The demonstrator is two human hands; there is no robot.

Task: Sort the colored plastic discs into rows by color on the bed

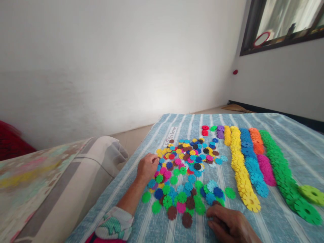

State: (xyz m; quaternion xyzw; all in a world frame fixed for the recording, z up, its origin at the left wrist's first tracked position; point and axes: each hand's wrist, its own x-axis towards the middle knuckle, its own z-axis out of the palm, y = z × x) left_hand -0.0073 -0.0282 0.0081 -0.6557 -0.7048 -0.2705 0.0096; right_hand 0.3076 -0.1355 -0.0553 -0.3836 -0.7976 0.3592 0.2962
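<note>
A loose pile of small notched plastic discs (188, 185) in mixed colours lies on a blue-and-white striped cloth (136, 219). My left hand (147, 166) is at the pile's left edge, fingers curled together beside yellow discs (159, 152); whatever they may hold is hidden. At the near right of the pile, my right hand (231, 222) has its thumb and fingers bent close together. A brown disc (217, 203) shows just beyond its fingertips, and I cannot make out whether anything is between them.
Right of the pile, overlapping discs form rows by colour: yellow (240, 168), blue (246, 143), orange (256, 140), pink (266, 168) and green (280, 168). Red discs (205, 130) and purple discs (220, 131) lie farther back. A fabric-covered bed edge (76, 182) stands left.
</note>
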